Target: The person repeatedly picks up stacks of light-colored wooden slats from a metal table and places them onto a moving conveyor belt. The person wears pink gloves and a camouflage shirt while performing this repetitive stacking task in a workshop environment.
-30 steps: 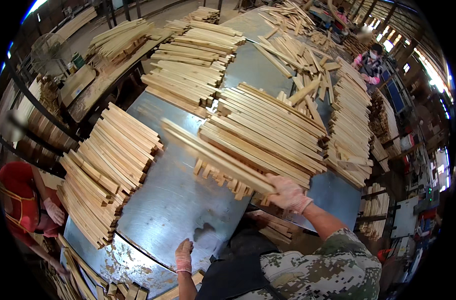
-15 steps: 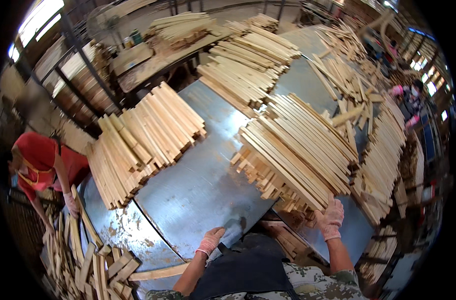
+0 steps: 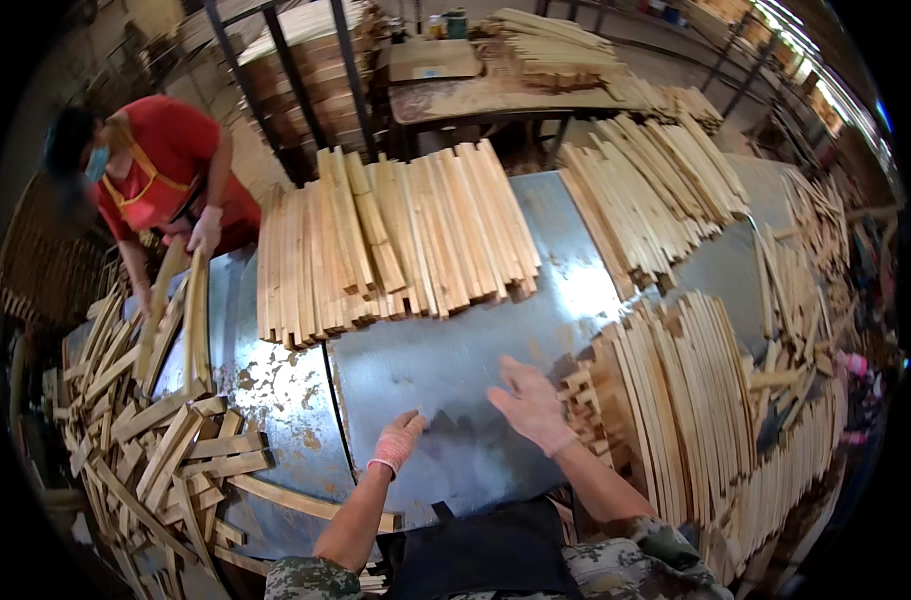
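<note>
My right hand (image 3: 533,405), in a pale glove and slightly blurred, hovers over the metal tabletop (image 3: 455,360) with its fingers apart and nothing in them. Close to its right stands a tall stack of wooden strips (image 3: 665,400), with the ends of several shorter pieces showing at its near-left side. My left hand (image 3: 400,442), in a pink-and-white knitted glove, is over the bare metal with its fingers loosely stretched, holding nothing. Beyond both hands, a wide row of light wooden strips (image 3: 395,235) lies side by side, with a few loose ones on top.
At the left, a co-worker in red (image 3: 180,165) handles strips with gloved hands beside a jumbled heap of wood pieces (image 3: 175,460). Another strip pile (image 3: 655,190) lies at the far right, with scattered offcuts (image 3: 795,290) beyond. A curved strip (image 3: 305,500) rests near my left forearm.
My view has swung left. My right hand has come off the strip stack at the right and moved left over the metal. The co-worker now stands more upright, lifting strips.
</note>
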A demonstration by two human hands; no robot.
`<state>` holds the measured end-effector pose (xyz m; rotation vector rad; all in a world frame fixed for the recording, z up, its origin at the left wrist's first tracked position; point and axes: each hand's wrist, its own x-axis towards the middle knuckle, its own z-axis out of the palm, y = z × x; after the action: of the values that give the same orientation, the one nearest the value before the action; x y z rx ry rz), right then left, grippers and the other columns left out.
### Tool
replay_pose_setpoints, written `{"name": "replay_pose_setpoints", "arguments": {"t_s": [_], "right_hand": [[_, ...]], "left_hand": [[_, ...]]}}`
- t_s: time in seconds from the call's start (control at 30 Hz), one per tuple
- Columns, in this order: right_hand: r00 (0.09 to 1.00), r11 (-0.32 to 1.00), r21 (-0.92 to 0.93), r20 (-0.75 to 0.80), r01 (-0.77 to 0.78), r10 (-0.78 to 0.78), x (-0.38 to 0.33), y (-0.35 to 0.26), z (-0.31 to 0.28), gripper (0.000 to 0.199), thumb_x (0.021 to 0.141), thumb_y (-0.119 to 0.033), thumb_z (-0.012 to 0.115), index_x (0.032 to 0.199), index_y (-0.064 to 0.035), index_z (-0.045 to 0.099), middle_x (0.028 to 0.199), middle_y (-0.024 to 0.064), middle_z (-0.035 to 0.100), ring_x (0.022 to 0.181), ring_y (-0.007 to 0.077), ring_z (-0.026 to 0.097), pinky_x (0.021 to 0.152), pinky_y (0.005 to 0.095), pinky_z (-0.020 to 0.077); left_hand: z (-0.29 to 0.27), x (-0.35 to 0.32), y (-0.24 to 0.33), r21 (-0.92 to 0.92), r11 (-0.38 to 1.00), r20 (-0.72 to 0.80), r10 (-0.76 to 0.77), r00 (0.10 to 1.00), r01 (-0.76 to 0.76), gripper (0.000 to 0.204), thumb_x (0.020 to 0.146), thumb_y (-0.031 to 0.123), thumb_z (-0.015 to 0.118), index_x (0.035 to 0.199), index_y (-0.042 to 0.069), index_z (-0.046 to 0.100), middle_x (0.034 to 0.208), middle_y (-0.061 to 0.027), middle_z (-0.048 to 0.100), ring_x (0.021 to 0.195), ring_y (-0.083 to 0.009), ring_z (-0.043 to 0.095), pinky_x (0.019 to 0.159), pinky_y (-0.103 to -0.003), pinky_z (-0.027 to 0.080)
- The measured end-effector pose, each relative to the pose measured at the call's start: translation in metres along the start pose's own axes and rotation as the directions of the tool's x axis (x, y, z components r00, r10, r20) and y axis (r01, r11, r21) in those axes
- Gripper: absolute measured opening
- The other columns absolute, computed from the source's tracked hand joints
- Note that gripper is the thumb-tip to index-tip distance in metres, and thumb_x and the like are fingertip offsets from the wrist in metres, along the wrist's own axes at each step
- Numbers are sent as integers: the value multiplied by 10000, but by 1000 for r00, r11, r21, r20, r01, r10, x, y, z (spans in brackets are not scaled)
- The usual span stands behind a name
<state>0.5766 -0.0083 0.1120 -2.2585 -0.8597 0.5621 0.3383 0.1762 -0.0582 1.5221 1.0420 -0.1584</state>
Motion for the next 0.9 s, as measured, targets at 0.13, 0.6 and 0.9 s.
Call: {"name": "replay_pose_setpoints", "arguments": {"t_s": [0.13, 0.6, 0.9], "right_hand": [[976, 995, -97, 220, 27, -5, 136, -34, 94, 642, 992, -401, 658, 1522, -62, 528, 1483, 225, 623, 1383, 411, 558, 1191, 498, 426], [968, 958, 148, -86, 245, -234, 321, -61, 240, 782, 936, -48, 646, 1663, -100, 362, 1471, 256, 577, 1350, 454, 552, 1158, 533, 450], [906, 887, 461, 376, -2, -193, 322, -61, 202, 791, 935, -60, 713, 1649, -82, 374, 1524, 219, 585, 1367, 418, 595, 1155, 448, 490]], "left_hand": [[-46, 19, 52, -59, 998, -195, -17, 981, 5, 734, 1034, 385, 696, 1589, -41, 473, 1492, -263, 638, 1375, -345, 622, 1158, -403, 473], [-152, 203, 167, 80, 991, -594, 135, 793, -109, 1036, 934, 355, 814, 1675, -93, 245, 1638, -333, 455, 1536, -390, 455, 1252, -370, 364], [-172, 257, 203, 207, 976, -589, 181, 788, -69, 1046, 871, 467, 861, 1625, -62, 365, 1551, -339, 527, 1425, -435, 550, 1186, -445, 453]]}}
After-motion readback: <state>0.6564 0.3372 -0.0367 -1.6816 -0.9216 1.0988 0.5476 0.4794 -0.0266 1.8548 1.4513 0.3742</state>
